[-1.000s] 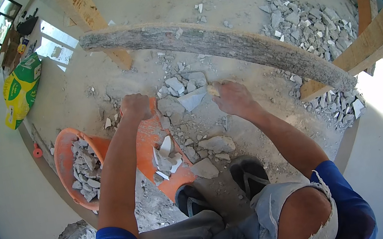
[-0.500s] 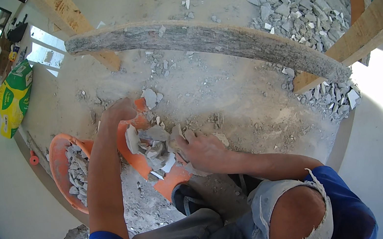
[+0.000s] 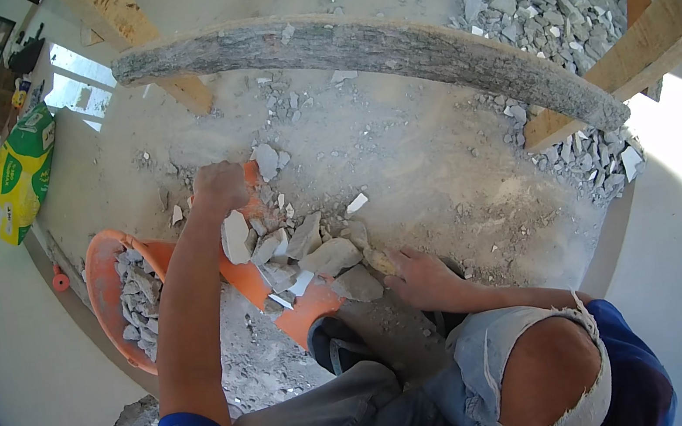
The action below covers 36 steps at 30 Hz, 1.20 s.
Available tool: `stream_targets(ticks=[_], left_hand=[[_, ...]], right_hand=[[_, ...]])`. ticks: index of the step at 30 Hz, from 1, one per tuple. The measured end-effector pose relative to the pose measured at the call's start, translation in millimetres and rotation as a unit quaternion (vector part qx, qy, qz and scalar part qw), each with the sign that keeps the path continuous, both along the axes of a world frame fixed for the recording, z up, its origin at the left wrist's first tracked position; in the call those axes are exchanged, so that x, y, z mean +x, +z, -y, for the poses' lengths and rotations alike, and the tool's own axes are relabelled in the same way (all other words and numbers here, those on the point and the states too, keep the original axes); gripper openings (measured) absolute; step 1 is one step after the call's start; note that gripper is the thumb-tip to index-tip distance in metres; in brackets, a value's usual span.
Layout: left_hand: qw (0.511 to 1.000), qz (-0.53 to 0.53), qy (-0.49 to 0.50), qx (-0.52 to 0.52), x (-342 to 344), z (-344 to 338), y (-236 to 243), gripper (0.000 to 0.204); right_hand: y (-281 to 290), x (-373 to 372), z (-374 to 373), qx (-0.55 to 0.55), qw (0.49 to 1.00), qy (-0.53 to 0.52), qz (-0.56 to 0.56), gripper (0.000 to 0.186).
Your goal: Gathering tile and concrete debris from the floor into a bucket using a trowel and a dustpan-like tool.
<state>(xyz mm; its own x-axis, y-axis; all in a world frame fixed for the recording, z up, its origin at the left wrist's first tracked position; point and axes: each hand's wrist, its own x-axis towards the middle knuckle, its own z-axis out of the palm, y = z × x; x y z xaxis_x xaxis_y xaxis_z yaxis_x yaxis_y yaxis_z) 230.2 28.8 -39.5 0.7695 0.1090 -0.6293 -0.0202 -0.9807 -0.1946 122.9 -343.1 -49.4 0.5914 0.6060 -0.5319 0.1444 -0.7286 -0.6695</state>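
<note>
My left hand (image 3: 222,187) is closed round the far end of an orange plastic piece (image 3: 310,313), which looks like a cut-open container lying on the floor. Several grey and white chunks of concrete rubble (image 3: 330,257) rest on it and spill over its right side. To the right of this heap, my right hand (image 3: 423,278) has its fingers curled against a yellowish rubble chunk (image 3: 381,262). Part of the right hand's grip is hidden from above. My shoe (image 3: 334,342) stands at the near end of the orange piece.
An orange bucket (image 3: 107,283) with rubble inside stands left of my left forearm. A rough timber (image 3: 371,59) on wooden legs crosses ahead of me. Behind it, a rubble pile (image 3: 536,12) lies at far right. A green-and-yellow sack (image 3: 27,176) leans by the left wall.
My right hand has drawn back to the right and nearer to me, uncovering several chunks beside the orange piece. My left hand keeps its hold on the far end.
</note>
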Motion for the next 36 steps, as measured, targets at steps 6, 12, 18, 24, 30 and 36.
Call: stream_targets(ticks=[6,12,18,24,30,36], left_hand=[[0.997,0.065,0.010,-0.027,-29,-28,-17,0.027],[0.991,0.047,0.033,-0.123,-30,-16,3,0.034],[0.973,0.075,0.096,-0.195,-44,-39,-11,0.027],[0.982,0.056,0.081,-0.159,-34,-17,3,0.024],[0.982,0.068,0.078,-0.158,-40,-23,-3,0.025],[0.981,0.063,0.076,-0.167,-38,-21,-5,0.027]], right_hand=[[16,13,-79,0.071,0.987,0.127,0.069,0.051],[24,41,-6,0.007,0.989,0.069,0.127,0.053],[70,37,79,-0.066,0.982,0.175,-0.019,0.047],[79,37,43,-0.143,0.959,0.235,-0.072,0.036],[70,31,10,-0.071,0.965,0.252,-0.031,0.034],[79,46,61,0.001,0.978,0.209,-0.004,0.041]])
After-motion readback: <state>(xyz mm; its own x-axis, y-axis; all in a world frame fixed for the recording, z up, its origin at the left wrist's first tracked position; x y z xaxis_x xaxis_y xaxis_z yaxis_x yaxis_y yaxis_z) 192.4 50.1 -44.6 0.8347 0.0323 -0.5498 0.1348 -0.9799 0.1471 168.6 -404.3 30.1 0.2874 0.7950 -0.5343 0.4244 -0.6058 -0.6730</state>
